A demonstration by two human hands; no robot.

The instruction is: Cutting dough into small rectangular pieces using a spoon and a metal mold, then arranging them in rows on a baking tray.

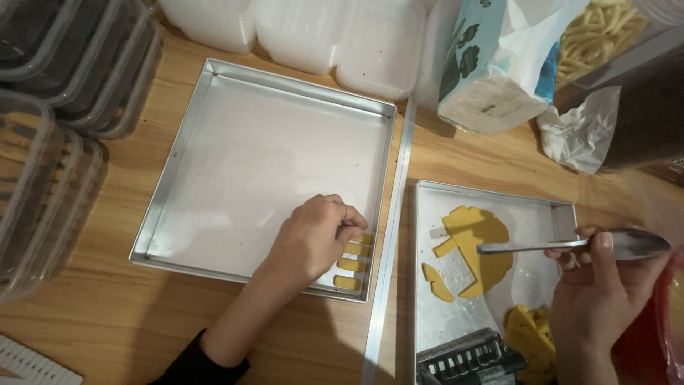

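Two square metal trays sit side by side on the wooden surface [107,314], close enough that pieces cross in one short reach. Over the large tray [214,85] the left hand [317,239] has its fingers pressed together at the near right corner, pinching a dough strip [360,241] into a neat column above two others [349,274]. The right hand [605,285] pinches a spoon [570,245] by its bowl, handle end resting on the flattened yellow dough [477,249] in the smaller tray [563,210]. More dough [531,335] is heaped beside a ridged cutter [470,356].
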